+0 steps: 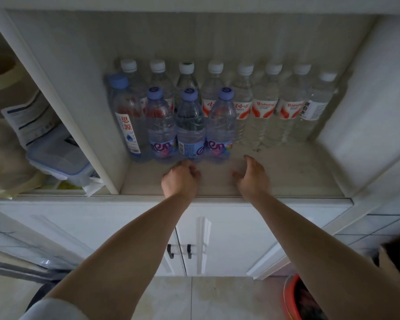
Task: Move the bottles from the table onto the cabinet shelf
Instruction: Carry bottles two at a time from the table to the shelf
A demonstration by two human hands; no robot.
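Several clear water bottles stand on the cabinet shelf [286, 179]. A back row with white caps runs along the rear wall, among them red-labelled bottles [263, 112]. In front stand three purple-capped bottles [191, 128] and a taller blue-capped bottle [125, 118] at the left. My left hand [179, 177] rests on the shelf just before the middle purple-capped bottle, fingers curled, holding nothing. My right hand [252, 175] hovers to the right of the front row, fingers apart and empty.
A white divider [56, 107] separates a left compartment holding a plastic lidded box [60, 160] and papers. Below the shelf are two white cabinet doors with dark handles [180, 250]. A red basin [296, 299] sits on the floor at the right.
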